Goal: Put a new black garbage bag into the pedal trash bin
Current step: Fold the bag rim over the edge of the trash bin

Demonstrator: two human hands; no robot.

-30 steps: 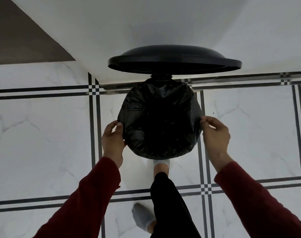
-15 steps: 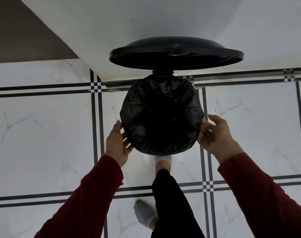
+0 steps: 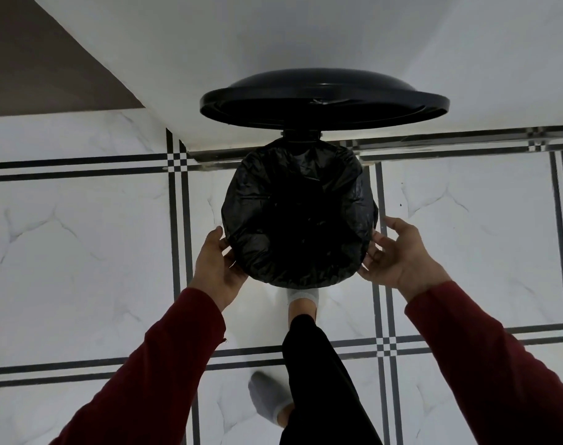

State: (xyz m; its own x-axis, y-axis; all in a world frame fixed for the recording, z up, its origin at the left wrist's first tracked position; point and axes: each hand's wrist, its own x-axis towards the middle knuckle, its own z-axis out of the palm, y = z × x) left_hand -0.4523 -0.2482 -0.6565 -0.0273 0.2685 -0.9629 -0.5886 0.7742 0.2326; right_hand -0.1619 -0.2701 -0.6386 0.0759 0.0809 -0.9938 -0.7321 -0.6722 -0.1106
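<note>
The round pedal trash bin stands on the floor in front of me, seen from above, its black lid (image 3: 325,97) raised and leaning toward the wall. A black garbage bag (image 3: 299,216) lines the bin, and its edge is folded down over the whole rim, hiding the bin's body. My left hand (image 3: 217,268) is at the bin's lower left side, palm turned to the bag, fingertips touching the folded edge. My right hand (image 3: 398,255) is at the lower right side, fingers spread, fingertips at the bag's edge. Neither hand grips anything.
One foot in a white sock (image 3: 302,297) presses at the bin's base, where the pedal is hidden. My other foot in a grey sock (image 3: 267,399) stands behind on the white marble tile floor (image 3: 81,252). A white wall (image 3: 273,43) rises just behind the bin.
Both hands let go of the bag's edge and slid down along the bin's sides, turning palms inward with the fingers apart. The bag stays stretched over the rim.
</note>
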